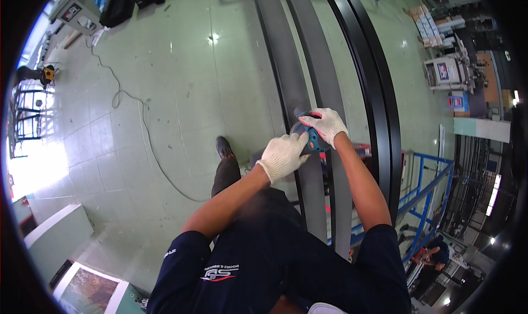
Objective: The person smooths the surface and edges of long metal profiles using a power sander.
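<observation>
A teal and black power tool [313, 141], its exact kind hard to make out, rests over the long grey profiles. My left hand [283, 154], in a white knit glove, is closed on its near left side. From the far right, my right hand [327, 126], in a white glove with red on the palm side, grips the same tool. The hands hide much of its body. Below it runs a grey profile [286, 55], with a second grey profile [314, 44] parallel on the right; both stretch away from my body.
Glossy black profiles [374, 88] lie farther right. A blue metal frame [421, 190] stands at the lower right, near another person [437, 253]. A grey cable [146, 127] trails over the green floor [192, 94]. A machine [451, 72] stands at the right.
</observation>
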The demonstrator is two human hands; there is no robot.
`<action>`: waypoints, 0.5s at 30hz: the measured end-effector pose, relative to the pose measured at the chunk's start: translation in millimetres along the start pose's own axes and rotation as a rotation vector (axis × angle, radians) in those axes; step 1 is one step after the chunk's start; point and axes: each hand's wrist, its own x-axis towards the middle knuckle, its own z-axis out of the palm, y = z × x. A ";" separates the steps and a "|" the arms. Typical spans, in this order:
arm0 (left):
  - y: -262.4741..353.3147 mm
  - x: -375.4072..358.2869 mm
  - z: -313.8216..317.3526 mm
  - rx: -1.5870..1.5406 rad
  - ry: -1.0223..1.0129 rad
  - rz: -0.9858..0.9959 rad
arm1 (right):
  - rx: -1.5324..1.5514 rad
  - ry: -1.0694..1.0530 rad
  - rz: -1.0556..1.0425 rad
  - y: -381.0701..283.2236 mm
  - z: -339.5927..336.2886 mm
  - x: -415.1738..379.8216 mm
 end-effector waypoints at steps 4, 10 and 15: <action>-44.1 55.0 -30.6 0.013 0.083 -0.001 | -0.037 0.068 -0.030 -49.2 -26.9 64.3; -107.9 114.3 -90.1 0.064 0.225 -0.072 | -0.138 0.318 -0.076 -126.0 -46.3 167.2; -146.2 142.1 -125.3 0.073 0.270 -0.098 | -0.149 0.355 -0.024 -171.6 -56.3 206.4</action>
